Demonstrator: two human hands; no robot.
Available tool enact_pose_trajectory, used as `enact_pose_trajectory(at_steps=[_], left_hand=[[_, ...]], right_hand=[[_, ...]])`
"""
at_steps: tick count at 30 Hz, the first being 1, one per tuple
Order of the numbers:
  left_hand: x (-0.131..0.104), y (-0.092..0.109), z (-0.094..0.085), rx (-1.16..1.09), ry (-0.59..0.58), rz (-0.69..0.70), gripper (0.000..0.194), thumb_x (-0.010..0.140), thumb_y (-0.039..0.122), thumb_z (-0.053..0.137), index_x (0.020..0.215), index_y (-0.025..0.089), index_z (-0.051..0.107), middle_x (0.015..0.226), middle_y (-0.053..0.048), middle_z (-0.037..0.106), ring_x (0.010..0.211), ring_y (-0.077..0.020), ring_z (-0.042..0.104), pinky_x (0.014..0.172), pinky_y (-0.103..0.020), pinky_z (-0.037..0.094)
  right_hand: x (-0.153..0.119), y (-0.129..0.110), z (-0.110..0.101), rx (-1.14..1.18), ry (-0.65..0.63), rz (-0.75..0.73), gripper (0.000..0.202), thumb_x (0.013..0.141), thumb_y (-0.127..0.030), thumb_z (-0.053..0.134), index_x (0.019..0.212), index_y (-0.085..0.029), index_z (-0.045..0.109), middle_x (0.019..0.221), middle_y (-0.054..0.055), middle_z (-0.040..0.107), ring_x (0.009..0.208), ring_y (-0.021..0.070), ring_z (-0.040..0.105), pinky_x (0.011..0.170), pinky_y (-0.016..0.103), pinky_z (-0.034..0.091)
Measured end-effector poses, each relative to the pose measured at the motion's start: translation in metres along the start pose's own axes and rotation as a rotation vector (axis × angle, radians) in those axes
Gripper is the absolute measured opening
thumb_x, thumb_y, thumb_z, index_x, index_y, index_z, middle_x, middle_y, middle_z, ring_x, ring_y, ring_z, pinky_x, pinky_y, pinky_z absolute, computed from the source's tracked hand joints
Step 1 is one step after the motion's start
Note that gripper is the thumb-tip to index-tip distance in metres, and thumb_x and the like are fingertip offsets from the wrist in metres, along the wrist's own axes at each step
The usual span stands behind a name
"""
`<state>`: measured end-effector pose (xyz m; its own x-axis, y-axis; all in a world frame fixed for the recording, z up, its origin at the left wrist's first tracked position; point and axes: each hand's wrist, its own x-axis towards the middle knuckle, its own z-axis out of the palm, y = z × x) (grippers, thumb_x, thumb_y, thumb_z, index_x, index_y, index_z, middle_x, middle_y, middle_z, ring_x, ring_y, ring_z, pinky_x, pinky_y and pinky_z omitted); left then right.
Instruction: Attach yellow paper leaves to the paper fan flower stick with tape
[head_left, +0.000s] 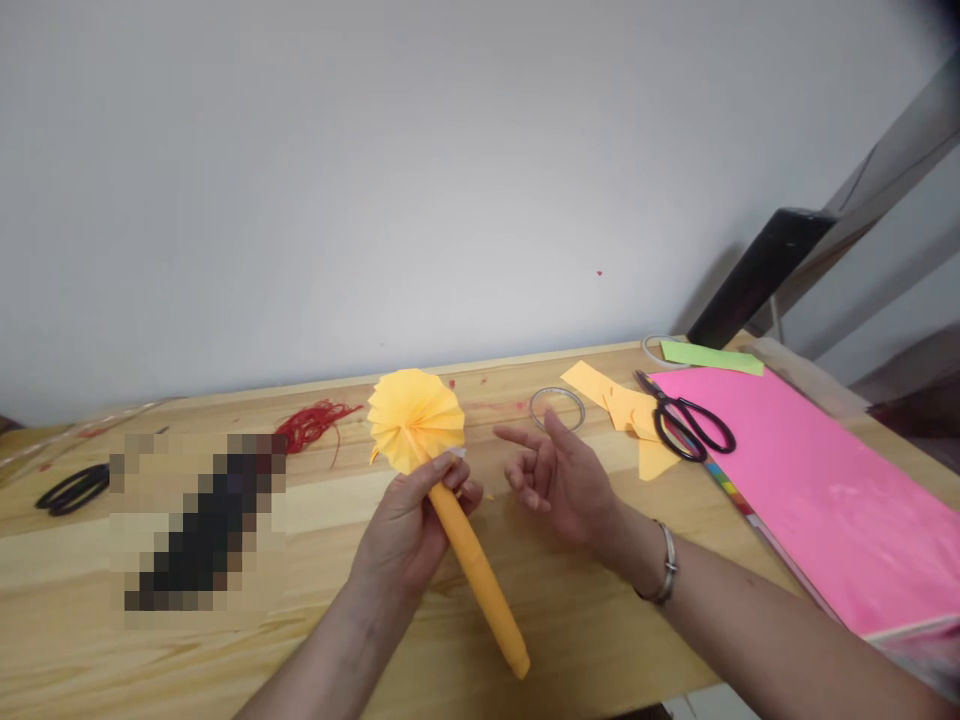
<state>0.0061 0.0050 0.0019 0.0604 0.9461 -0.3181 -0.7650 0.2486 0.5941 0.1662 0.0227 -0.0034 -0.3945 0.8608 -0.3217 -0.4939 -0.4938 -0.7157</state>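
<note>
A yellow pleated paper fan, opened into a round rosette, tops an orange-yellow rolled paper stick. My left hand is closed around the stick just below the rosette, thumb on top. The stick slants down toward the table's front edge. A small whitish bit shows by the left fingertips; I cannot make out what it is. To the right, my right hand is raised above the table, palm turned inward, fingers partly curled and apart, with nothing in it.
Black-handled scissors lie on pink paper sheets at right, near orange paper scraps and a green strip. A silvery ring lies behind my right hand. Red thread, another black handle and a blurred-out patch are left.
</note>
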Motion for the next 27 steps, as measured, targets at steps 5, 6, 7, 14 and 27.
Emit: enact_pose_trajectory(at_steps=[5, 6, 7, 14, 27], left_hand=[[0.003, -0.001, 0.002, 0.01, 0.042, -0.057, 0.001, 0.071, 0.01, 0.064, 0.072, 0.009, 0.064, 0.063, -0.001, 0.051, 0.057, -0.0087, 0.051, 0.055, -0.02, 0.049], [0.003, -0.001, 0.003, 0.014, 0.048, -0.065, 0.003, 0.072, 0.011, 0.064, 0.073, 0.009, 0.064, 0.064, -0.002, 0.052, 0.059, -0.0096, 0.052, 0.058, -0.021, 0.05], [0.003, -0.001, 0.003, 0.018, 0.054, -0.069, 0.003, 0.071, 0.012, 0.064, 0.074, 0.009, 0.064, 0.064, -0.002, 0.052, 0.061, -0.0102, 0.053, 0.059, -0.021, 0.05], [0.002, -0.002, 0.001, 0.093, 0.047, -0.012, 0.01, 0.068, 0.013, 0.069, 0.077, 0.011, 0.066, 0.071, -0.004, 0.06, 0.064, -0.0111, 0.056, 0.063, -0.022, 0.051], [0.025, 0.038, -0.021, 0.361, 0.257, 0.443, 0.023, 0.061, 0.025, 0.068, 0.082, 0.015, 0.067, 0.093, -0.004, 0.065, 0.081, -0.0147, 0.059, 0.073, -0.026, 0.047]], right_hand=[[-0.009, 0.007, 0.002, -0.711, -0.106, -0.093, 0.041, 0.072, -0.056, 0.063, 0.07, -0.015, 0.061, 0.053, -0.002, 0.053, 0.045, 0.0071, 0.044, 0.042, 0.02, 0.03], [-0.011, 0.009, 0.002, -0.827, -0.144, -0.091, 0.039, 0.072, -0.053, 0.064, 0.069, -0.015, 0.061, 0.056, -0.002, 0.054, 0.049, 0.0074, 0.045, 0.045, 0.02, 0.031], [-0.014, 0.011, 0.003, -0.912, -0.183, -0.087, 0.036, 0.072, -0.051, 0.065, 0.07, -0.015, 0.062, 0.059, -0.001, 0.055, 0.053, 0.0081, 0.046, 0.047, 0.021, 0.032], [-0.019, 0.019, 0.005, -1.056, -0.304, -0.08, 0.016, 0.078, -0.033, 0.058, 0.073, -0.018, 0.059, 0.068, -0.002, 0.058, 0.061, 0.0092, 0.048, 0.053, 0.02, 0.036], [0.001, -0.005, -0.014, -1.167, -0.03, -0.056, 0.019, 0.073, -0.032, 0.053, 0.063, -0.016, 0.052, 0.056, -0.005, 0.039, 0.053, 0.0077, 0.033, 0.046, 0.021, 0.025]])
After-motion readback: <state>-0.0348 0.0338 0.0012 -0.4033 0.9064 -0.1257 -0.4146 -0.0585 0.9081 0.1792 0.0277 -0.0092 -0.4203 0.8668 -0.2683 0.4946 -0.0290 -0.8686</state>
